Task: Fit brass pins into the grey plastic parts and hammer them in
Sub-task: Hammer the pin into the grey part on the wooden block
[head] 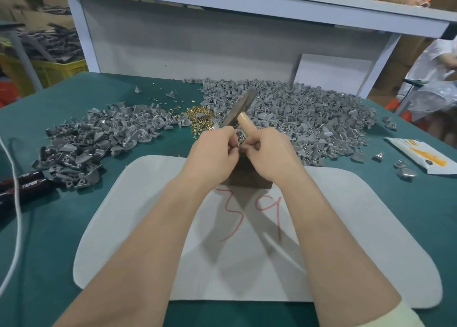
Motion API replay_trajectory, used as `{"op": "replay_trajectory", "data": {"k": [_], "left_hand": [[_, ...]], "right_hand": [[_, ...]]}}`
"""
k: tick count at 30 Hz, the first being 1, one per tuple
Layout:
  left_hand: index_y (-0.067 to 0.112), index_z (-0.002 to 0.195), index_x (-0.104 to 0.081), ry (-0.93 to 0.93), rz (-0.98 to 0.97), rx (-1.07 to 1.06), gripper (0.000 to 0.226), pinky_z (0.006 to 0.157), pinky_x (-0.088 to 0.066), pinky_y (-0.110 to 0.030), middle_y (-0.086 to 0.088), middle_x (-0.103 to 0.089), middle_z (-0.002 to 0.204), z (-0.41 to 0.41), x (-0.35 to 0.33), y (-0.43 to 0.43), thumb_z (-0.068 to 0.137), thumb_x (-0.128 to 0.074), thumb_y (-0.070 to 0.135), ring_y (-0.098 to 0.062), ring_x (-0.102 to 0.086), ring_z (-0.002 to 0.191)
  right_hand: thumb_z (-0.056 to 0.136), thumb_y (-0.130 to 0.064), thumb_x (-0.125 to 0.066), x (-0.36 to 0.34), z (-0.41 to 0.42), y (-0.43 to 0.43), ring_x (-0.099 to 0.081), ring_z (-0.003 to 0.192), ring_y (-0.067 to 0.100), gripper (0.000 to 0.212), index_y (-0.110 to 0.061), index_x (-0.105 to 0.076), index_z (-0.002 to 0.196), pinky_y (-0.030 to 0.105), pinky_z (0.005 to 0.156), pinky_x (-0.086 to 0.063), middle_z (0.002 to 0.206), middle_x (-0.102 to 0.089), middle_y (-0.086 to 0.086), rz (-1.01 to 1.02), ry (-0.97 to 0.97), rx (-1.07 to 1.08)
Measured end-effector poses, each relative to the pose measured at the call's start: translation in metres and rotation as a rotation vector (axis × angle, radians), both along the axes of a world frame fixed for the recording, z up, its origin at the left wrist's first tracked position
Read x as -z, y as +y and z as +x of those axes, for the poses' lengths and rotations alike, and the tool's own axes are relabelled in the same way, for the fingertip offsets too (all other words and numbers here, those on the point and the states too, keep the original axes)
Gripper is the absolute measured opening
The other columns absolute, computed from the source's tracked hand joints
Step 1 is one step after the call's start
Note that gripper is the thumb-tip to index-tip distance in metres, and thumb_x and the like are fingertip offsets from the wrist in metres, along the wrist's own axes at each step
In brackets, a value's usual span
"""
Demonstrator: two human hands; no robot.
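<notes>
Pliers (pixel 27 182): black-and-red handles, far left on the green table (pixel 49 252); a white cord (pixel 17 203) crosses them
Left pile (pixel 99 138): loose grey plastic parts, left of centre
Brass pins (pixel 197 118): small heap between the two piles, just beyond the hands
Left hand (pixel 212 156): fingers curled, pinching a small grey part (pixel 239 145); touching the other hand
Block (pixel 247 178): dark, on the mat's far middle; under both hands
Right hand (pixel 269 153): curled round a wooden handle (pixel 246 123) that sticks up; fingertips meet the same part
Right pile (pixel 309 114): larger grey heap, far right
Mat (pixel 346 227): white, near centre; red "39"
Packet (pixel 420 156): white and orange, right edge
</notes>
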State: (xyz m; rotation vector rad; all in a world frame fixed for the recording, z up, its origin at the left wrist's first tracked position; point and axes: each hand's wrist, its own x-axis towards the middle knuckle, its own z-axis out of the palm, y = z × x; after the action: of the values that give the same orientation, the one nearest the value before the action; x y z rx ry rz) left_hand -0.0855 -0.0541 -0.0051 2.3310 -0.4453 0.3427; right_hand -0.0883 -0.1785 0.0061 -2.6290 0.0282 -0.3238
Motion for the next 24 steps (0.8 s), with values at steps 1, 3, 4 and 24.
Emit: {"op": "replay_trajectory", "data": {"k": [1, 3, 4, 24], "left_hand": [[0.010, 0.091, -0.060, 0.015, 0.007, -0.007, 0.005, 0.080, -0.050, -0.040, -0.008, -0.066, 0.089, 0.0008, 0.0003, 0.0016, 0.086, -0.058, 0.011, -0.030, -0.060, 0.089], [0.013, 0.089, -0.059, 0.036, 0.023, -0.015, 0.002, 0.083, -0.050, -0.040, -0.005, -0.066, 0.091, 0.0028, 0.0008, 0.0039, 0.087, -0.059, 0.014, -0.027, -0.060, 0.091], [0.016, 0.086, -0.058, 0.046, 0.027, -0.017, 0.002, 0.084, -0.049, -0.041, -0.003, -0.066, 0.090, 0.0037, 0.0007, 0.0047, 0.087, -0.059, 0.015, -0.027, -0.060, 0.092], [0.024, 0.080, -0.054, 0.138, 0.036, -0.043, 0.012, 0.091, -0.047, -0.043, 0.002, -0.062, 0.091, 0.0043, 0.0012, 0.0048, 0.088, -0.063, 0.022, -0.026, -0.059, 0.098]], "right_hand": [[0.091, -0.025, -0.057, 0.0006, -0.0003, -0.0002, -0.055, 0.083, 0.028, 0.016, -0.019, -0.071, 0.097, 0.030, 0.074, -0.046, 0.086, -0.060, 0.009, 0.004, -0.003, 0.002], [0.090, -0.026, -0.059, 0.0014, -0.0011, -0.0002, -0.057, 0.087, 0.027, 0.015, -0.022, -0.073, 0.097, 0.029, 0.076, -0.045, 0.092, -0.065, 0.009, 0.019, -0.017, -0.001], [0.090, -0.025, -0.060, 0.0017, -0.0013, -0.0005, -0.058, 0.089, 0.026, 0.015, -0.022, -0.073, 0.096, 0.028, 0.075, -0.044, 0.094, -0.066, 0.008, 0.025, -0.030, -0.007], [0.093, -0.024, -0.056, 0.0061, -0.0044, 0.0009, -0.059, 0.090, 0.027, 0.015, -0.022, -0.070, 0.096, 0.030, 0.074, -0.044, 0.096, -0.064, 0.006, -0.090, -0.121, -0.037]]}}
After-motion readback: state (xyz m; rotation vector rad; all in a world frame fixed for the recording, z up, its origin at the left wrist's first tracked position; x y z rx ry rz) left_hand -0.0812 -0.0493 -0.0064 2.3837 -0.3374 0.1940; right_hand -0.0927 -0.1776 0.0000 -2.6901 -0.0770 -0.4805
